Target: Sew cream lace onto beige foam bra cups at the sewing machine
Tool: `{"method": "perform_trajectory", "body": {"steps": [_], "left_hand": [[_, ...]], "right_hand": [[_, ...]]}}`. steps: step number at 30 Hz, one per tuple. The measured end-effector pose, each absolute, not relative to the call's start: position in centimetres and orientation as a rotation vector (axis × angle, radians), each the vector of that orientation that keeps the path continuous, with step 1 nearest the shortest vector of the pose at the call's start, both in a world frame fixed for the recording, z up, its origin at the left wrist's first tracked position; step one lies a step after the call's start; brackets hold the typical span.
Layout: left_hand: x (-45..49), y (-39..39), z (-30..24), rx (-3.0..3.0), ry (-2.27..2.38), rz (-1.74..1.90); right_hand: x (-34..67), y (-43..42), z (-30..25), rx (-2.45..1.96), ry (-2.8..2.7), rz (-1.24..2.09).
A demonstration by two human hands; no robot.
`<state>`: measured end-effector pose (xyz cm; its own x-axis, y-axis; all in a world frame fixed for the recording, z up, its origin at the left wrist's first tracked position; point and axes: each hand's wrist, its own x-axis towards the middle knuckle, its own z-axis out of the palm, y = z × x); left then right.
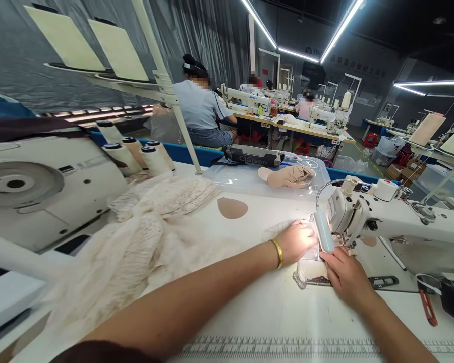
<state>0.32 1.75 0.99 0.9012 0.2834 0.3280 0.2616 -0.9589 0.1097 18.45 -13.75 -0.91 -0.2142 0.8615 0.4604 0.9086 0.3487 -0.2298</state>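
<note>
Plainly, both hands are at the pale cloth piece, which lies on the white sewing table just in front of the sewing machine, its lower edge dark and lacy. Taking that cloth as the centre of the dial, the left hand sits at eleven o'clock, palm down, fingers bunched close together; the right hand comes in from three o'clock, its fingers stretched toward the left one and touching the cloth's edge. Whether either hand pinches the fabric or merely presses it I cannot tell — the lamp at twelve o'clock hides part of the fingertips. A gold bangle circles the left wrist.

Farther out, the machine's arm stretches off at two o'clock. Black snips lie at three, just beside the right hand, and red snips between three and four. A ruler strip runs along six o'clock. At nine spreads a heap of cream lace fabric; at ten, a tan oval piece — and beyond it, cones of thread. Between eleven and twelve, beige pieces rest on a clear plastic box. Well apart at eleven, a seated co-worker in light blue faces another machine.
</note>
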Motion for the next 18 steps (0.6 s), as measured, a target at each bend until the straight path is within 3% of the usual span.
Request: {"method": "perform_trajectory", "body": {"steps": [5, 8, 13, 18], "left_hand": [[-2.4, -0.4, 2.8, 2.918, 0.424, 0.462], [-5.5, -5.1, 2.5, 2.446, 0.335, 0.522], [-7.4, -11.7, 0.9, 1.053, 0.545, 0.369], [-6.5, -10.9, 2.1, 0.708, 0.58, 0.77]], "right_hand": [[16.5, -14.2, 0.0, -1.573, -1.616, 0.592], [14.1, -14.3, 0.6, -1.393, -1.243, 1.006], [9.9, -16.6, -0.1, -1.26, -0.986, 1.02], [8.7, -19.6, -1.0, -1.381, -1.149, 0.926]]}}
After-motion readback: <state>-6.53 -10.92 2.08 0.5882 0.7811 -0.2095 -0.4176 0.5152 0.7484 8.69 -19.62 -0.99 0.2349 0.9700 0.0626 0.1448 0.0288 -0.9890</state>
